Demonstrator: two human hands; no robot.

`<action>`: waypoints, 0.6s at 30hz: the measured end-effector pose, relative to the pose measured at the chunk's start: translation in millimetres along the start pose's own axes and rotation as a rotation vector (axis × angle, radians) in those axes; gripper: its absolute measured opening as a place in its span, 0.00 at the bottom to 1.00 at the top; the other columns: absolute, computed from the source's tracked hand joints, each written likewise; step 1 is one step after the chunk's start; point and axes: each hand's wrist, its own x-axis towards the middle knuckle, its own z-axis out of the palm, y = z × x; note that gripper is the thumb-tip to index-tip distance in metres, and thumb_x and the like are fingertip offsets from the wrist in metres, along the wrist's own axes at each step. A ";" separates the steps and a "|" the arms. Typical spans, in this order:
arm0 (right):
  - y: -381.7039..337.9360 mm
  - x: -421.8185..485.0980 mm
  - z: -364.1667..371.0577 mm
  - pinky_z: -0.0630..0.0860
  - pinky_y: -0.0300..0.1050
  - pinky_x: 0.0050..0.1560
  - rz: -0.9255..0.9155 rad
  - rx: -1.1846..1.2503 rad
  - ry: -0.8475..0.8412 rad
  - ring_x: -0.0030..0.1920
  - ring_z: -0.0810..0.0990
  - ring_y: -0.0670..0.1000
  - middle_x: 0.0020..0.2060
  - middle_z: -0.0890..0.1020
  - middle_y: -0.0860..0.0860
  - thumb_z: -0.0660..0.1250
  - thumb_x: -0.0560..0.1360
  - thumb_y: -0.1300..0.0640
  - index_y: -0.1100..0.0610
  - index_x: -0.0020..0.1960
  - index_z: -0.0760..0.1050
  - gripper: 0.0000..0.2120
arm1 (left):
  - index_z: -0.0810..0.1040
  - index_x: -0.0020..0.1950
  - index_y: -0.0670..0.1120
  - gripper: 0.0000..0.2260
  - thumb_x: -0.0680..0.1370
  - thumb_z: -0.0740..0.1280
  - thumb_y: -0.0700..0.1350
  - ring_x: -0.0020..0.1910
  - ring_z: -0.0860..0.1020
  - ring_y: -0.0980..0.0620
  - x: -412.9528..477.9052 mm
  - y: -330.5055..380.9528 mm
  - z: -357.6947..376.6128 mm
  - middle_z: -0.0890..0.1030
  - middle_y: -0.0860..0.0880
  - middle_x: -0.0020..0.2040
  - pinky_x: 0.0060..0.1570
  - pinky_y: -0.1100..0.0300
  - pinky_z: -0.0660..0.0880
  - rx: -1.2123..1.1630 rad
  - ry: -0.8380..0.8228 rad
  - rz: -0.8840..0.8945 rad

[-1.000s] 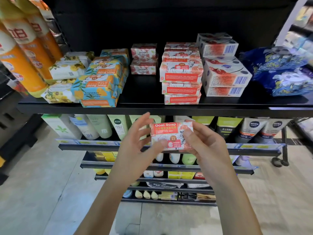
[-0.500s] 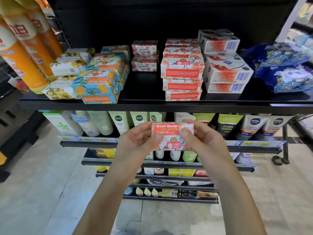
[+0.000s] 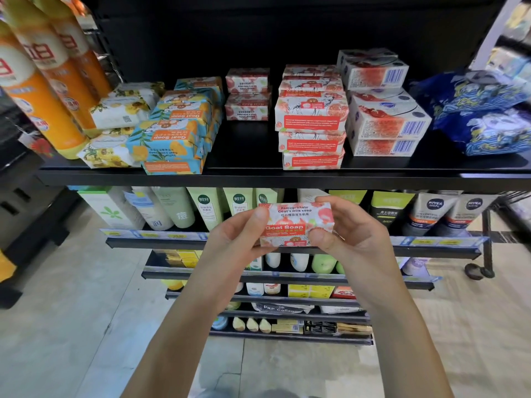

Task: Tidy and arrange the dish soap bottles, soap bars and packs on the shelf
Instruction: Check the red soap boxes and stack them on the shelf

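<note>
The pink-and-white pomegranate goat soap box [image 3: 298,225] is pinched at both ends: the left hand [image 3: 232,242] is curled on its left end and the right hand [image 3: 353,234] on its right, thumbs on the front. It is held in the air below the front edge of the black top shelf [image 3: 287,178], clear of it.

Change: a second ago the left hand was spread and the box sat mostly in the right. Half a second ago both hands were closed on it. Now it has been tipped back, so the top panel is shown as well as the front. Judged: the box is being squared up for placing and nothing has been set down yet. The matching stack is the likely spot.

Counted on the top shelf:
- orange dish soap bottles [image 3: 43,90]: three seen, cut by the frame
- yellow-flower white soap bars [image 3: 123,110]: at least two
- blue-and-orange goat soap bars [image 3: 172,139]: number unclear
- small pomegranate bars at the back [image 3: 247,94]: two
- front pomegranate stack [image 3: 311,122]: three, with more behind
- white barcode boxes [image 3: 388,122]: three
- dark blue packs [image 3: 482,110]: two
</note>
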 end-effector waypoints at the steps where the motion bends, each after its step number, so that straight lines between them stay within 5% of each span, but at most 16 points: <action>1: 1.0 -0.1 -0.3 0.81 0.42 0.53 -0.010 0.000 -0.005 0.60 0.83 0.52 0.55 0.86 0.52 0.75 0.70 0.62 0.55 0.62 0.79 0.21 | 0.81 0.64 0.42 0.26 0.74 0.66 0.59 0.59 0.84 0.49 -0.2 -0.2 0.0 0.87 0.45 0.56 0.64 0.51 0.78 -0.008 -0.004 -0.013; 9: 5.3 0.1 -2.7 0.80 0.45 0.57 0.002 -0.002 -0.053 0.65 0.80 0.53 0.61 0.83 0.52 0.77 0.70 0.64 0.55 0.65 0.78 0.24 | 0.80 0.65 0.38 0.23 0.78 0.72 0.53 0.61 0.83 0.46 0.4 -1.0 -3.9 0.86 0.43 0.58 0.66 0.49 0.77 -0.049 0.007 -0.049; 14: 4.6 -0.1 0.3 0.79 0.48 0.61 0.196 -0.051 -0.026 0.63 0.82 0.49 0.62 0.83 0.48 0.77 0.69 0.41 0.48 0.68 0.77 0.29 | 0.79 0.67 0.39 0.24 0.75 0.71 0.50 0.60 0.83 0.48 1.8 -3.0 -4.6 0.86 0.43 0.58 0.66 0.50 0.77 -0.053 0.017 -0.057; 18: 5.4 -0.8 3.4 0.79 0.54 0.63 0.298 -0.051 0.006 0.55 0.85 0.50 0.56 0.86 0.52 0.71 0.69 0.37 0.53 0.65 0.79 0.30 | 0.78 0.68 0.39 0.24 0.75 0.71 0.49 0.60 0.84 0.48 1.7 -4.5 -3.4 0.86 0.43 0.58 0.64 0.53 0.78 -0.061 0.018 -0.051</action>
